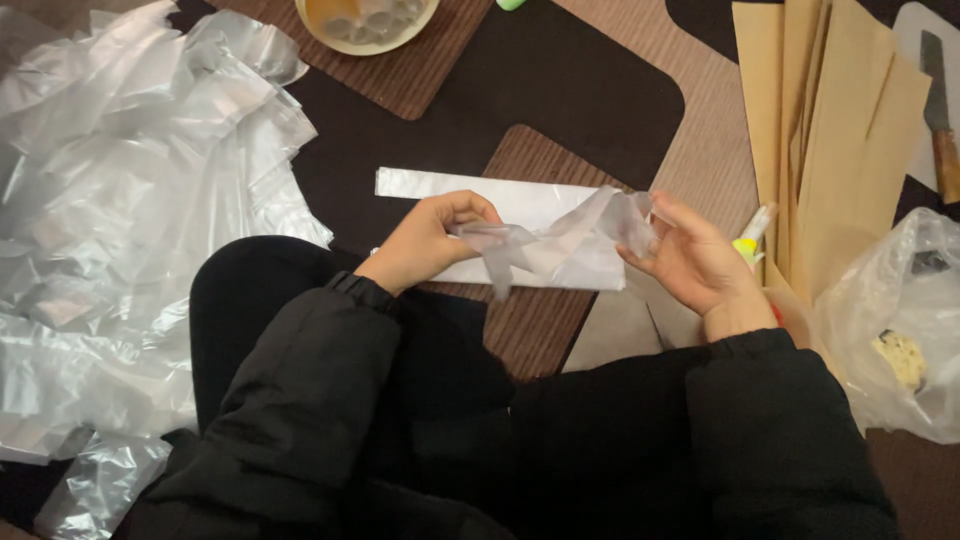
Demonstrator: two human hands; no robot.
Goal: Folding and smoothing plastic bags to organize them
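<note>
Two hands stretch a thin clear plastic bag point(560, 240) between them; left hand point(430, 240) pinches its twisted end at 9 o'clock; right hand point(690, 260), fingers spread, props the 3 o'clock end open. Folded plastic sheet point(480, 195) lies flat underneath on the mat point(540, 320).

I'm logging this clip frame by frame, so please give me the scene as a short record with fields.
left hand: pinches one end of a thin clear plastic piece
right hand: open, fingers on the other end of it
beneath: folded white plastic strip
left side: heap of clear plastic bags
right side: tan paper sheets, knife
top: bowl
</note>
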